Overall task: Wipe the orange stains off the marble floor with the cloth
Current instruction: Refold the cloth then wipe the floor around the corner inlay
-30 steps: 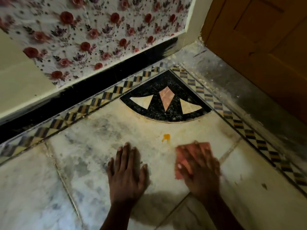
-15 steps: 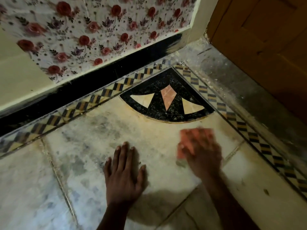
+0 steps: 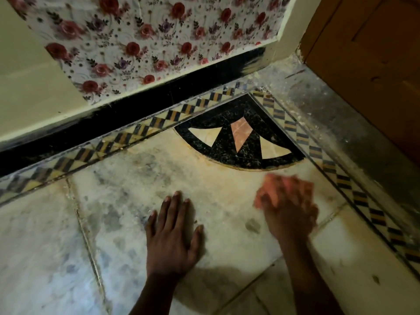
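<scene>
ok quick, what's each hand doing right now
Left hand: open, flat on the marble floor, holding nothing.
Right hand: pressing the pink cloth to the floor, motion-blurred.

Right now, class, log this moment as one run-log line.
left hand: flat on pale marble floor | right hand: pressing pinkish-orange cloth, blurred | orange stain: none visible

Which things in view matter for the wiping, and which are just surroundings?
For the job:
- pink-orange cloth pressed under the right hand
- pale marble floor
- left hand, flat on the floor

Surroundings:
- black fan-shaped corner inlay
- checkered border strip
- rose-patterned wall covering
- brown wooden door
</scene>
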A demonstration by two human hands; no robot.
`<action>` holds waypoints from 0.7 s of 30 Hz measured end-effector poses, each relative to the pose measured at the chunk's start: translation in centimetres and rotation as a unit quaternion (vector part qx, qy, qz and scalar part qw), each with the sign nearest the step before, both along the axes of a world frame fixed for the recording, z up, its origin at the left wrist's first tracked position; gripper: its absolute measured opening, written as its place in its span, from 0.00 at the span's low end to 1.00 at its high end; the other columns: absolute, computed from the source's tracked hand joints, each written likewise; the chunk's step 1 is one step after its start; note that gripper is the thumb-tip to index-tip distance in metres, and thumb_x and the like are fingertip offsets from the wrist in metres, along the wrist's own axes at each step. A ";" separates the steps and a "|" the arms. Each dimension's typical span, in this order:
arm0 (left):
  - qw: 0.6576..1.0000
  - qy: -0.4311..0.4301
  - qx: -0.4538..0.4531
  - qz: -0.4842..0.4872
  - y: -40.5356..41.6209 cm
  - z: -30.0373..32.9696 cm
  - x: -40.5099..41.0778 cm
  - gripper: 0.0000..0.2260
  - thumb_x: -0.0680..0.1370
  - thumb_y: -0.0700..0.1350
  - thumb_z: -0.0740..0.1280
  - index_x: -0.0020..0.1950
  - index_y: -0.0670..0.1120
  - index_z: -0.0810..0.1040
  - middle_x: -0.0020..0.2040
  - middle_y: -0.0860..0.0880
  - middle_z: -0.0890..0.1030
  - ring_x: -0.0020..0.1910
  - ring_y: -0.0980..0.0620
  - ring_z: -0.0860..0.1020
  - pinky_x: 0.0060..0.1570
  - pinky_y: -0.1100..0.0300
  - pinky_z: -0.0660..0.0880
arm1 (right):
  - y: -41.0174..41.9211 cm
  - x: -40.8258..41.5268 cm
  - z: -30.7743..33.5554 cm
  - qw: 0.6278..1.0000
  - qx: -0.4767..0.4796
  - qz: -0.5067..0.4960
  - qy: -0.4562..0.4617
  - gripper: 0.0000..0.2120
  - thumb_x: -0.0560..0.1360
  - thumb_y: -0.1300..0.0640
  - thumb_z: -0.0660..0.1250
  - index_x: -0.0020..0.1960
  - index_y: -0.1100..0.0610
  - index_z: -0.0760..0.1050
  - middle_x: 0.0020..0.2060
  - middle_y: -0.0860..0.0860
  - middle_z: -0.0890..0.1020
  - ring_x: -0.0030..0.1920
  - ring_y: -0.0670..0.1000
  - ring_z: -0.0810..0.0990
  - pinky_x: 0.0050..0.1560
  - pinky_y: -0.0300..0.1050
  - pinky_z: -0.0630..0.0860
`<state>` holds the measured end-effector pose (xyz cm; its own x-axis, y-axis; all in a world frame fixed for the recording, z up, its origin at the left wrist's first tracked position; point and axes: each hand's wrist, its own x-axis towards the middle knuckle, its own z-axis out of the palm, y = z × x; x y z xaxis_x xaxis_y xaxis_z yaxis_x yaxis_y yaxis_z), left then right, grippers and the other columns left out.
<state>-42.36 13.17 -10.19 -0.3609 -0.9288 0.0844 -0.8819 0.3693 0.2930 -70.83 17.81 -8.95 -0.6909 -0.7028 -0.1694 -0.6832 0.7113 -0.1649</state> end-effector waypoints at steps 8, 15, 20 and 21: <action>1.000 -0.012 0.008 0.005 0.1 -0.1 0.0 0.32 0.82 0.64 0.57 0.83 0.51 0.65 0.87 0.53 0.56 0.86 0.50 0.55 0.81 0.41 0.58 | -12.0 5.9 -0.9 0.983 -0.040 0.178 0.004 0.32 0.81 0.30 0.48 0.83 0.31 0.44 0.86 0.50 0.45 0.85 0.64 0.40 0.81 0.69 0.44; 1.000 -0.012 0.007 0.003 0.0 -0.4 0.1 0.33 0.81 0.64 0.59 0.84 0.52 0.64 0.87 0.52 0.56 0.86 0.50 0.54 0.80 0.41 0.58 | -7.7 4.2 -1.1 0.997 -0.071 -0.009 0.007 0.32 0.79 0.27 0.49 0.82 0.31 0.55 0.85 0.51 0.56 0.85 0.62 0.51 0.79 0.67 0.54; 1.000 -0.017 0.000 -0.002 -0.1 -0.5 0.0 0.32 0.81 0.63 0.59 0.84 0.52 0.65 0.87 0.52 0.56 0.86 0.49 0.55 0.79 0.40 0.60 | -19.1 6.1 -0.4 0.994 -0.033 0.095 -0.039 0.32 0.83 0.31 0.48 0.84 0.35 0.44 0.86 0.51 0.43 0.84 0.64 0.38 0.81 0.71 0.41; 1.000 -0.016 0.002 -0.003 -0.2 -0.3 0.0 0.32 0.81 0.63 0.59 0.83 0.52 0.65 0.87 0.52 0.56 0.86 0.50 0.55 0.79 0.40 0.60 | -18.4 7.5 -0.3 0.981 -0.037 0.186 -0.030 0.31 0.83 0.32 0.49 0.84 0.33 0.45 0.86 0.49 0.44 0.85 0.62 0.38 0.81 0.69 0.41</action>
